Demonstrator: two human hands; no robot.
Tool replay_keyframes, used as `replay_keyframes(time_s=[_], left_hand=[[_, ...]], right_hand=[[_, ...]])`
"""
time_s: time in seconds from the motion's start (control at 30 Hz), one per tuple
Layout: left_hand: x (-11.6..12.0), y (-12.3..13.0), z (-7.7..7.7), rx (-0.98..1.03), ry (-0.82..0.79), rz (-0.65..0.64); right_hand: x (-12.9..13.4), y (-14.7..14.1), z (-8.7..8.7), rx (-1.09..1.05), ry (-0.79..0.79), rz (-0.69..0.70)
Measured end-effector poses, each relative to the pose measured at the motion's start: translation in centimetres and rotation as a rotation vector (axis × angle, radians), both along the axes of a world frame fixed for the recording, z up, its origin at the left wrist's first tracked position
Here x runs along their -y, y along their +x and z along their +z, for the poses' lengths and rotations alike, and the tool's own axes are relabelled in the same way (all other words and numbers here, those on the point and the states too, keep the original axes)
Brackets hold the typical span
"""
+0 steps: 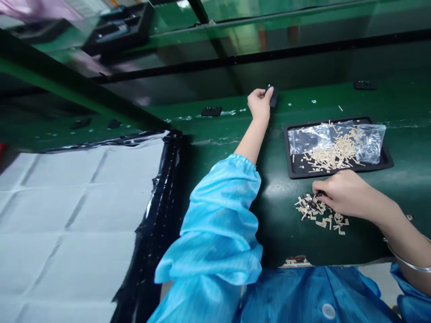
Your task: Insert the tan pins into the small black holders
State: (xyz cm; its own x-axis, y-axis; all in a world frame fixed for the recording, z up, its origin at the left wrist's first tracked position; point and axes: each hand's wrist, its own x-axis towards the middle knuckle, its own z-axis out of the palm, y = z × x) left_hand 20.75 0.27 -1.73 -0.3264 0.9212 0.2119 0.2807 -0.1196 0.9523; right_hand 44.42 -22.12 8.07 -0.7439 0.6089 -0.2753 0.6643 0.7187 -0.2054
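My left hand (pixel 259 106) reaches to the far part of the green table and pinches a small flat black block (pixel 274 97) between thumb and fingers. Lower right, my right hand (pixel 348 194) is closed on a small black piece (pixel 321 194), mostly hidden by the fingers. It hovers at a loose pile of small pale strip-like parts (pixel 336 220). Just beyond it lies a black tray (pixel 294 172) with a heap of the same pale parts (pixel 340 150) and clear plastic bags (pixel 370 142).
A similar black block (pixel 211 111) lies left of my left hand, and another (pixel 365 85) at the far right. A green post (pixel 111 96) slants across the left. Below it is a white quilted surface (pixel 84 215) with a black edge. A black box (pixel 119 29) sits upper left.
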Motion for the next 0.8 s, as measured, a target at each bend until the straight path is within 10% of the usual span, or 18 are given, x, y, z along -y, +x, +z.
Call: replay_keyframes(time_s=[0.13, 0.43, 0.6, 0.8], left_hand=[[-0.9, -0.8, -1.1, -0.108, 0.04, 0.224], [3.0, 0.5, 0.6, 0.039, 0.124, 0.154], [9.7, 3.7, 3.3, 0.058, 0.308, -0.104], [15.7, 8.0, 6.1, 0.22, 0.149, -0.58]], right_hand=[[-0.1, -0.2, -0.2, 0.004, -0.017, -0.024], [0.5, -1.1, -1.4, -0.029, 0.028, -0.104], [0.5, -1.2, -1.4, -0.11, -0.102, -0.144], [-0.8, -0.5, -0.9, -0.228, -0.364, -0.27]])
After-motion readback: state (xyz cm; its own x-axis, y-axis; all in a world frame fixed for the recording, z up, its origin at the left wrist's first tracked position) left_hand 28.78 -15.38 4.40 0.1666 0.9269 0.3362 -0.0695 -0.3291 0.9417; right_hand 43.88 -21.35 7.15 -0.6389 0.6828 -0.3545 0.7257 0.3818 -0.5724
